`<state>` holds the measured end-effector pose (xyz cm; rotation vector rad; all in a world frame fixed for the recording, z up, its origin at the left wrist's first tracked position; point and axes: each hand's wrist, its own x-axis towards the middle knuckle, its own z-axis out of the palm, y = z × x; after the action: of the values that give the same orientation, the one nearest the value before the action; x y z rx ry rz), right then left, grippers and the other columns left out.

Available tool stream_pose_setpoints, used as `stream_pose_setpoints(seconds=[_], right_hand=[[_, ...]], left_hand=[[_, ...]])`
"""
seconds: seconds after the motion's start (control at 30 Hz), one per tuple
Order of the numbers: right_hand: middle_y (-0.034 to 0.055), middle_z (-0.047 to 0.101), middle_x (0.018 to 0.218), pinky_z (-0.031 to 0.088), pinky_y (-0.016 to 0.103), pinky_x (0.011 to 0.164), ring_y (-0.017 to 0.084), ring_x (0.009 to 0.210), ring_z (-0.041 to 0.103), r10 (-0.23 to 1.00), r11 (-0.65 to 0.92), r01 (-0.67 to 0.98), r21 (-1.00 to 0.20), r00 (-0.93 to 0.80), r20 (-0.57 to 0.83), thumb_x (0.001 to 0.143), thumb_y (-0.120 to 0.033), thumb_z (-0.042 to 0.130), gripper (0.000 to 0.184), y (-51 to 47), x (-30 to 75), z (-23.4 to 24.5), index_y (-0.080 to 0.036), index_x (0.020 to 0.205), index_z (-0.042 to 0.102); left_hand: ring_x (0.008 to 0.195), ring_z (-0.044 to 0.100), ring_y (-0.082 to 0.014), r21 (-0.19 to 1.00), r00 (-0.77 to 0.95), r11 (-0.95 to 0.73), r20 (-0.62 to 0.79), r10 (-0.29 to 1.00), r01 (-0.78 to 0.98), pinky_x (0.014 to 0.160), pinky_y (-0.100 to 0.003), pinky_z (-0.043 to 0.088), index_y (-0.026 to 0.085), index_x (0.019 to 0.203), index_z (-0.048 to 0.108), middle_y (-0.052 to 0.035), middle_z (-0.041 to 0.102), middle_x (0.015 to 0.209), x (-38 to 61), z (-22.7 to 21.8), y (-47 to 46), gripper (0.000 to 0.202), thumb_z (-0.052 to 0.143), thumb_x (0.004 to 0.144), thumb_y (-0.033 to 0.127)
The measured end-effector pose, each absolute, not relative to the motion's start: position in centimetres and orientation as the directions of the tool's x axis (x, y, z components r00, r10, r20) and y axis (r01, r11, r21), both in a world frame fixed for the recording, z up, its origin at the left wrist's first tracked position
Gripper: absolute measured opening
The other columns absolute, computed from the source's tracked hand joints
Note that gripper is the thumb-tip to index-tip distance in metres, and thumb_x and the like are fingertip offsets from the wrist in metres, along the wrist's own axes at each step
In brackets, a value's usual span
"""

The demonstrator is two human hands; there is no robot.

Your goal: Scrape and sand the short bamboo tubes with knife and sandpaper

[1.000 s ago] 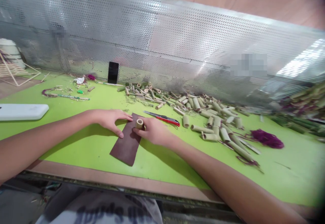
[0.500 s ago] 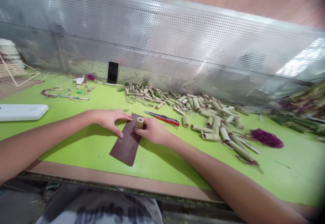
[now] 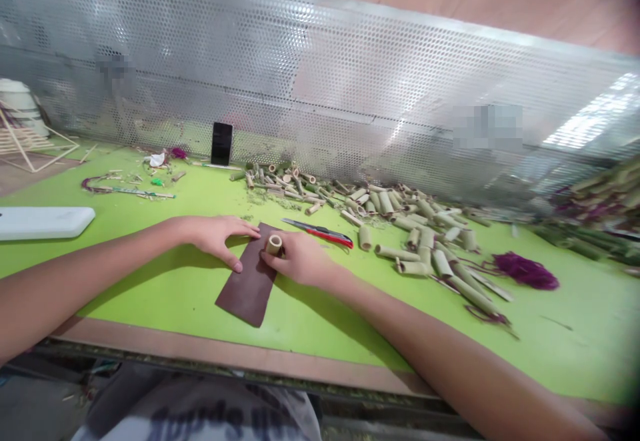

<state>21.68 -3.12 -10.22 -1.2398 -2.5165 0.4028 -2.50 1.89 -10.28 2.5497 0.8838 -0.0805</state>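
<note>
A perforated metal screen (image 3: 350, 74) stood along the far side of the green table (image 3: 575, 334). A heap of cut bamboo pieces (image 3: 385, 202) spread from the far middle toward the right. Nearer, a dark brown sheet (image 3: 247, 287) lay flat between the hands. The left hand (image 3: 215, 237) had its fingers and thumb parted, tips resting at the sheet's left edge, grasping nothing. The right hand (image 3: 303, 256) lay at the sheet's right side. A white case (image 3: 45, 222) sat at the far left, a tangle of purple thread (image 3: 527, 271) at the right. A dark-screened phone (image 3: 221, 144) leaned upright near the screen; a red-handled cutter (image 3: 327, 234) lay just beyond the right hand. Smallest was a short bamboo tube (image 3: 275, 246), above the sheet's far part, slightly tilted, pinched between the right thumb and fingers.
</note>
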Motion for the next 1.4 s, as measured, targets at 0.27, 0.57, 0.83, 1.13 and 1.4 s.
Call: stream_pose_setpoints(seconds=[0.27, 0.57, 0.83, 1.13, 1.4], right_hand=[[-0.0003, 0.071, 0.082, 0.038, 0.025, 0.060, 0.016, 0.071, 0.062, 0.722, 0.609, 0.621, -0.493, -0.692, 0.019, 0.082, -0.028, 0.067, 0.016, -5.1, 21.0, -9.2, -0.021, 0.096, 0.066], [0.0021, 0.070, 0.090, 0.041, 0.026, 0.067, 0.016, 0.078, 0.062, 0.796, 0.584, 0.665, -0.466, -0.581, 0.170, 0.086, -0.026, 0.062, 0.007, -2.5, 22.2, -10.2, -0.020, 0.089, 0.064], [-0.0045, 0.059, 0.061, 0.031, 0.025, 0.051, 0.011, 0.054, 0.049, 0.744, 0.580, 0.645, -0.498, -0.668, 0.002, 0.076, -0.023, 0.064, 0.012, -4.1, 21.7, -9.3, -0.020, 0.069, 0.056], [0.0021, 0.074, 0.089, 0.044, 0.025, 0.068, 0.016, 0.077, 0.064, 0.668, 0.625, 0.529, -0.574, -0.743, 0.042, 0.086, -0.026, 0.065, 0.010, -4.2, 21.4, -9.4, -0.020, 0.091, 0.069], [-0.0013, 0.068, 0.074, 0.039, 0.025, 0.058, 0.014, 0.065, 0.057, 0.779, 0.521, 0.665, -0.535, -0.627, -0.021, 0.076, -0.017, 0.063, 0.004, -2.5, 22.9, -9.1, -0.019, 0.080, 0.063]], left_hand=[[0.149, 0.027, -0.0344, 0.368, 0.787, -0.699, -0.205, 0.582, 0.613, 0.119, -0.047, 0.027, 0.025, 0.156, 0.034, -0.0113, 0.028, 0.164, -2.5, -10.2, 1.8, 0.097, 0.068, 0.077, 0.069], [0.149, 0.027, -0.0348, 0.394, 0.797, -0.699, -0.188, 0.574, 0.596, 0.121, -0.045, 0.025, 0.022, 0.156, 0.035, -0.0123, 0.029, 0.163, -2.5, -10.4, 1.9, 0.101, 0.068, 0.076, 0.072], [0.149, 0.026, -0.0343, 0.381, 0.778, -0.683, -0.213, 0.591, 0.624, 0.121, -0.045, 0.024, 0.024, 0.156, 0.034, -0.0104, 0.026, 0.165, -2.5, -10.3, 1.8, 0.100, 0.069, 0.075, 0.072], [0.149, 0.027, -0.0336, 0.374, 0.783, -0.691, -0.217, 0.583, 0.618, 0.120, -0.045, 0.025, 0.023, 0.156, 0.034, -0.0108, 0.028, 0.164, -2.4, -10.2, 1.8, 0.099, 0.068, 0.076, 0.070], [0.149, 0.027, -0.0330, 0.376, 0.790, -0.699, -0.204, 0.578, 0.608, 0.121, -0.042, 0.023, 0.022, 0.156, 0.034, -0.0110, 0.028, 0.164, -2.4, -10.3, 1.9, 0.101, 0.068, 0.076, 0.073]])
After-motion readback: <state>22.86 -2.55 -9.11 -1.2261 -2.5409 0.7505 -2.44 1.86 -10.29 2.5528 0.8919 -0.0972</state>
